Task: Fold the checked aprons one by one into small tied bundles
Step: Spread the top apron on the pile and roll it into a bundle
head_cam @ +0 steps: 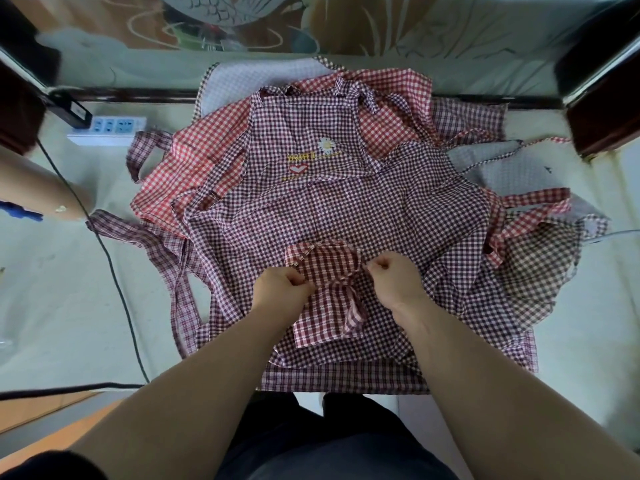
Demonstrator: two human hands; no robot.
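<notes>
A small folded bundle of dark red checked apron (pixel 325 268) lies on top of a pile of spread aprons. My left hand (pixel 282 287) grips the bundle's strap on its left side. My right hand (pixel 394 277) is closed on the strap at the bundle's right side. Both fists pull outward across the bundle. A loose strap end (pixel 353 311) hangs down below the bundle. The top spread apron (pixel 346 202) is maroon checked with a daisy and a heart emblem (pixel 313 157). Red checked aprons (pixel 194 161) lie under it.
The pile rests on a pale table (pixel 69 289). A white power strip (pixel 110 128) sits at the back left, with a black cable (pixel 114 271) running along the left. Another person's arm (pixel 38 192) reaches in at the left edge. A glass panel stands behind.
</notes>
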